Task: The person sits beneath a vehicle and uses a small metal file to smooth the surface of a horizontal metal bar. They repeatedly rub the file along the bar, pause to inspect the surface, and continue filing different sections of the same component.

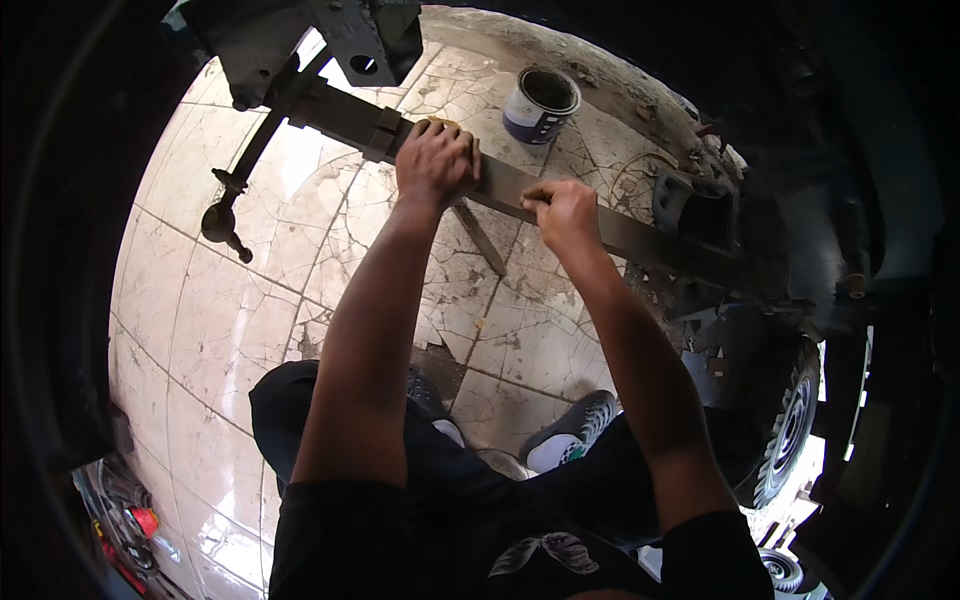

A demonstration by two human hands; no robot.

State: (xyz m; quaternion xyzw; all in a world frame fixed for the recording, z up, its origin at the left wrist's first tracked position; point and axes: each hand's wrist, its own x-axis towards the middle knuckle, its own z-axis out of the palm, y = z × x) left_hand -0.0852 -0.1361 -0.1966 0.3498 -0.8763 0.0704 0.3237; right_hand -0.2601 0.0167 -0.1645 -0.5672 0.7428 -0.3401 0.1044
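Note:
A long, flat steel bar [505, 180], like a vehicle's leaf spring, runs from upper left to lower right in front of me. My left hand [438, 165] lies over the bar near a metal clamp band [383, 134], its fingers bent and closed. A thin yellowish edge shows beside those fingers, but what it belongs to is mostly hidden. Further right, my right hand [568, 213] is closed, thumb and fingers pinched at the bar's edge; anything inside them is out of sight. Below the bar, a narrow flat strip [480, 240] slants down, its upper end covered.
An open paint can [541, 105] stands on the cracked tile floor [250, 330] beyond the bar. A rod with a ball-shaped joint [218, 222] hangs at left, under a dark bracket [365, 45]. A tyre [790, 425] is at lower right. Dark vehicle parts surround me.

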